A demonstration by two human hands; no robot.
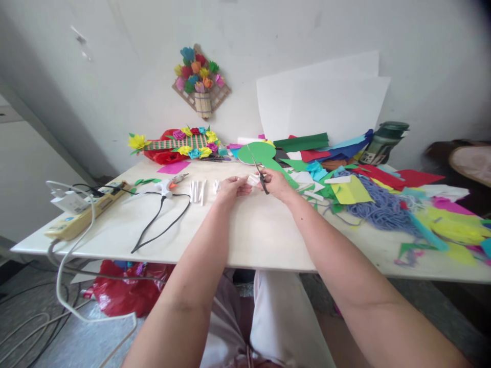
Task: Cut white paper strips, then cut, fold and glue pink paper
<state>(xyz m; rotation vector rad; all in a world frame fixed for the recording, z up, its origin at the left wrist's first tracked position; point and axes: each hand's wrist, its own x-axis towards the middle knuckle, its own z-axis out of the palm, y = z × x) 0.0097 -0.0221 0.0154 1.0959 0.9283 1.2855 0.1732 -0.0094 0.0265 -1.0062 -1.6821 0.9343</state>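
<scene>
My left hand (233,188) is closed on small white paper rolls (253,180) above the middle of the table. Beside it, my right hand (277,184) is wrapped round a pair of dark-handled scissors (262,180), whose blades point up and away from me. The scissors overlap the white rolls in view; whether they touch is too small to tell. Left of my left hand lie several longer white paper rolls (197,192) and a few short pieces (217,185). Behind my hands rests a green paper disc (256,153).
A white glue gun (164,189) with a looping black cord lies left, near a power strip (92,209). Paper scraps and blue yarn (383,204) crowd the right, with a dark bottle (383,143) behind. A flower-decorated craft (176,143) lies at the back left.
</scene>
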